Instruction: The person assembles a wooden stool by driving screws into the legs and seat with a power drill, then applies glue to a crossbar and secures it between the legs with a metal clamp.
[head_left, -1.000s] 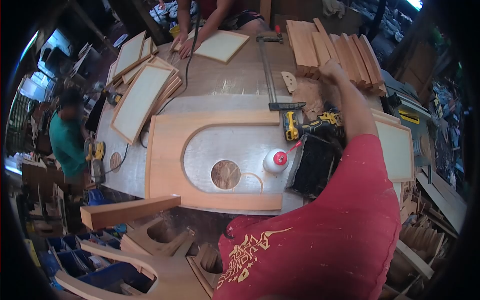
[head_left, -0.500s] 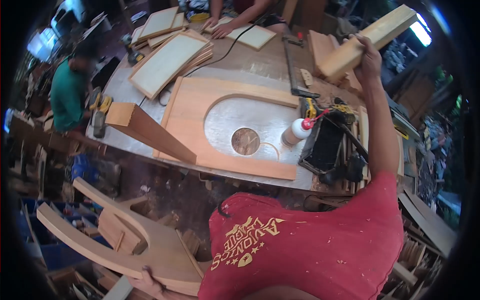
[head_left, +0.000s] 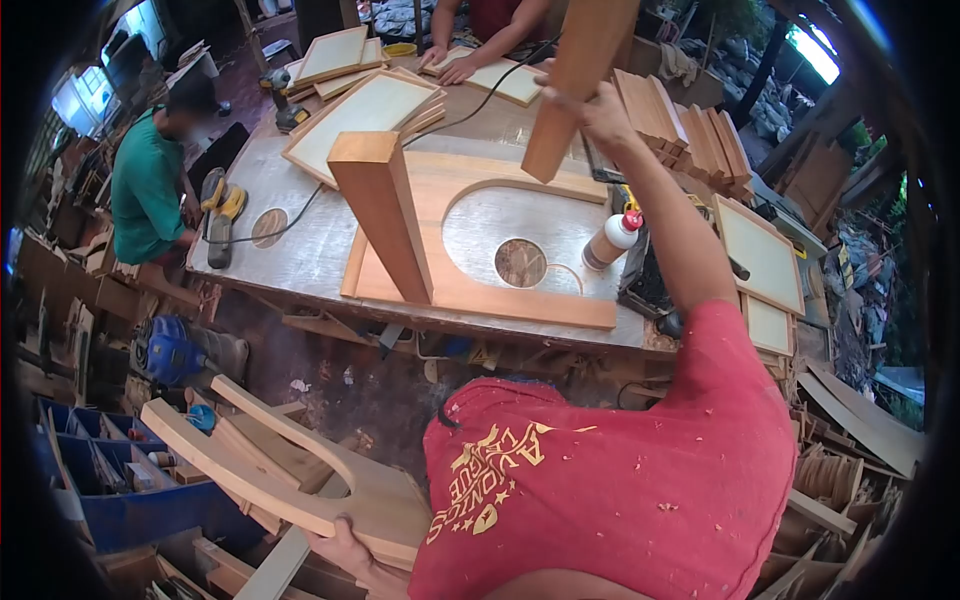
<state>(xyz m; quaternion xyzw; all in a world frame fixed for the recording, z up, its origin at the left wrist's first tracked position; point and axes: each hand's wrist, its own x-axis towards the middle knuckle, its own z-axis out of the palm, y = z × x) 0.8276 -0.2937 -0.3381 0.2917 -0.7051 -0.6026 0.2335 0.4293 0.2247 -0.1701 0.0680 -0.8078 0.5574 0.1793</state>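
My right hand (head_left: 597,112) is closed round a thick wooden post (head_left: 580,75), raised above the back right of the workbench. Low at the left, my left hand (head_left: 345,548) grips the edge of a curved wooden panel (head_left: 270,492) beside my body. A U-shaped wooden panel (head_left: 410,215) lies flat on the metal-topped bench (head_left: 300,268). Another thick post (head_left: 385,205) stands on its left part. Right of the U opening is a glue bottle (head_left: 612,241) with a red cap.
Framed panels (head_left: 375,115) lie stacked at the back left, near a sander (head_left: 225,215) with a cord. A co-worker's hands (head_left: 455,68) rest on a panel across the bench. Another person (head_left: 150,190) is at the left. Wood pieces (head_left: 690,135) are stacked at the right.
My right hand has moved left with the post, which is now more upright. The curved panel in my left hand has shifted right and down. The view has shifted too.
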